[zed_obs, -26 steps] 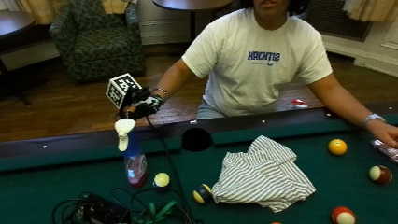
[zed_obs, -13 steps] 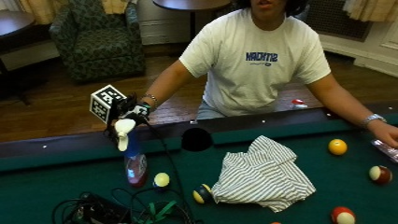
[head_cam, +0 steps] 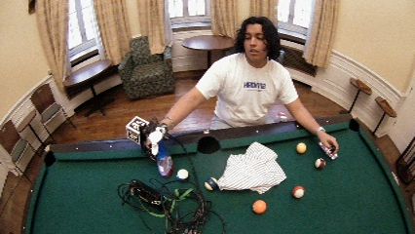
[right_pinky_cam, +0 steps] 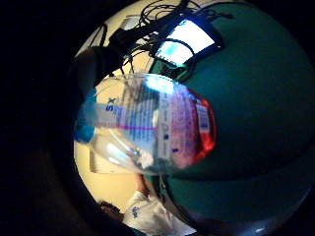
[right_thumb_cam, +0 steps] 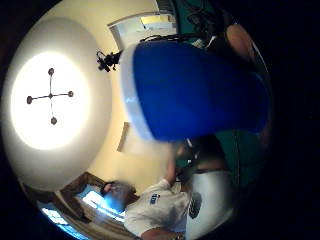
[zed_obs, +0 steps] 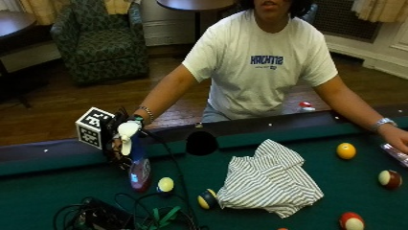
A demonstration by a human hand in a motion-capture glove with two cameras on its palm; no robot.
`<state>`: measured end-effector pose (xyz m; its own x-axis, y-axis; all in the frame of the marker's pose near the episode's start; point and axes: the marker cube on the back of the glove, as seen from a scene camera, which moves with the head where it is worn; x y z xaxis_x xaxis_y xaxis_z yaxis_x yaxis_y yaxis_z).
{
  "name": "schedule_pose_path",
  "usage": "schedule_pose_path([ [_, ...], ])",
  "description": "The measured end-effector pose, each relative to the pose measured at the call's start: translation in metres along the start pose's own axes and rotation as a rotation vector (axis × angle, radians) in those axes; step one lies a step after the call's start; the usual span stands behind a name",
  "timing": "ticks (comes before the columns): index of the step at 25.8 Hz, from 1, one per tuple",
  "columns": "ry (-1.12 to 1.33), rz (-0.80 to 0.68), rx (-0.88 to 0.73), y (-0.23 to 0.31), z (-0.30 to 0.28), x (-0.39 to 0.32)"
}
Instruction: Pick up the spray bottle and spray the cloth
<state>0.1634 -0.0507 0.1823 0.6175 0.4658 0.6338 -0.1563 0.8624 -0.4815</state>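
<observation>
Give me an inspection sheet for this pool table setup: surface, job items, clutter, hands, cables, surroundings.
Surface: green pool table, dark rails.
Job's things: spray bottle upright on the felt near the rail, white sprayer head on top; striped cloth crumpled mid-table, apart from the bottle.
Clutter: pool balls scattered, one yellow ball beside the bottle, another touching the cloth's edge.
Hands: gloved right hand at the bottle's neck and sprayer, fingers hidden behind it; bare hand resting on the felt near the far rail.
Cables: tangled bundle on the felt in front of the bottle.
Surroundings: armchair, round table, curtained windows.
</observation>
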Motion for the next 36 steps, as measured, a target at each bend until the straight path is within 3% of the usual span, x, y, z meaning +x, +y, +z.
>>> schedule_pose_path([
  [10, -0.016, -0.062, 0.008, -0.032, 0.020, -0.007],
  [17, 0.003, -0.093, 0.320, -0.056, 0.024, -0.019],
  [21, 0.020, -0.116, 0.413, -0.072, 0.036, -0.037],
  [36, 0.161, -0.182, 0.380, -0.032, 0.029, -0.022],
])
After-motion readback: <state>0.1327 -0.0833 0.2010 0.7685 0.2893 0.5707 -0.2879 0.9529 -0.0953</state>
